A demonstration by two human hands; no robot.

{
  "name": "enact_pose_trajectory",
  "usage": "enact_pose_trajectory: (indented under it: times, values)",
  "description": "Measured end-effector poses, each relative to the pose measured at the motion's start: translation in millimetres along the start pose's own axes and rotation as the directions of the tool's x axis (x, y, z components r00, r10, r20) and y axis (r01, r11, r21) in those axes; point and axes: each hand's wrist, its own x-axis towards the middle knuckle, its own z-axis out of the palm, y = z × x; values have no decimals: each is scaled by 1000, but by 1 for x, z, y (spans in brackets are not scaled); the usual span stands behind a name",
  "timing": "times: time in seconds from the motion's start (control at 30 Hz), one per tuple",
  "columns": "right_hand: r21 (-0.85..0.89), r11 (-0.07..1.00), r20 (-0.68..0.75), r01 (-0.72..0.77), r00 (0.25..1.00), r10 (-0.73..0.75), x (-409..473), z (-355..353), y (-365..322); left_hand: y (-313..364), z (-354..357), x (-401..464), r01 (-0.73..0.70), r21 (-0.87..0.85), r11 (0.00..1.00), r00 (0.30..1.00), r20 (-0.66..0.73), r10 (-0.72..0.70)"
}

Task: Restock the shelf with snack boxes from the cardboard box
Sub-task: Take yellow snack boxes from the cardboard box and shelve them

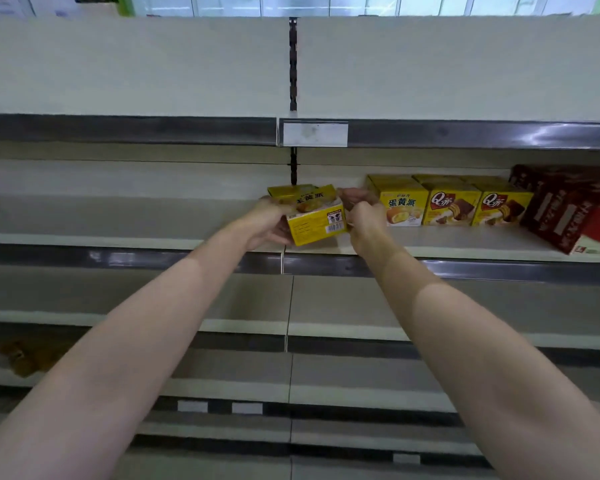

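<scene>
A: Where was the yellow snack box (pixel 314 216) at this moment?

B: It was held tilted above the front of the shelf (pixel 118 220), at about 9 o'clock from the row of boxes (pixel 451 206) already placed. It was gripped by both hands: the left hand (pixel 269 220) was curled around its left side, and the right hand (pixel 362 211) was pinching its right edge.

A: How should the step be done well?

B: The box should probably be turned upright, with the printed front facing outward, and then be set down just beside the nearest yellow box (pixel 400 206), so that the fronts are aligned. The cardboard box was not seen in the view.
</scene>
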Motion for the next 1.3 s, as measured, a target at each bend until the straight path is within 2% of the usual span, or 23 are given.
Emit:
enact_pose_trajectory:
  times: [0.2, 0.37, 0.47, 0.63, 0.8, 0.87, 0.97, 1.07, 1.17, 1.3]
  values:
    - [-268, 963, -35, -40, 999, 31, 6, -3, 8, -4, -1, -5, -64, -183, 981, 990, -135, 39]
    - [-179, 974, 28, -140, 989, 147, 2, -7, 13, -8, -1, -3, -104, -204, 973, 984, -163, 71]
    - [-149, 984, 90, -98, 990, 112, -1, -7, 11, -11, -1, 0, -169, -193, 967, 965, -234, 122]
    - [-199, 980, 143, -27, 988, 56, -1, -7, 13, -24, -10, 8, -248, -82, 965, 946, -233, 224]
    - [-206, 978, 118, -14, 992, 39, 2, 2, 8, -29, -15, 11, -290, 17, 957, 938, -195, 288]
    - [-322, 946, 102, -23, 993, 59, 5, 3, 11, -30, -22, 10, -286, 84, 954, 936, -189, 297]
    - [-546, 837, 90, -30, 991, 94, 4, 3, 16, -34, -28, 10, -245, 174, 954, 938, -206, 278]
    - [-582, 813, 118, 20, 991, 60, 4, 9, 18, -38, -33, 18, -159, 249, 955, 930, -288, 230]
    - [-637, 768, 230, 69, 968, 104, 8, 17, 15, -38, -38, 28, -74, 303, 950, 979, -159, 128]
    - [-643, 764, 282, 45, 942, 183, 16, 28, 11, -34, -35, 37, -81, 282, 956, 997, 11, 81]
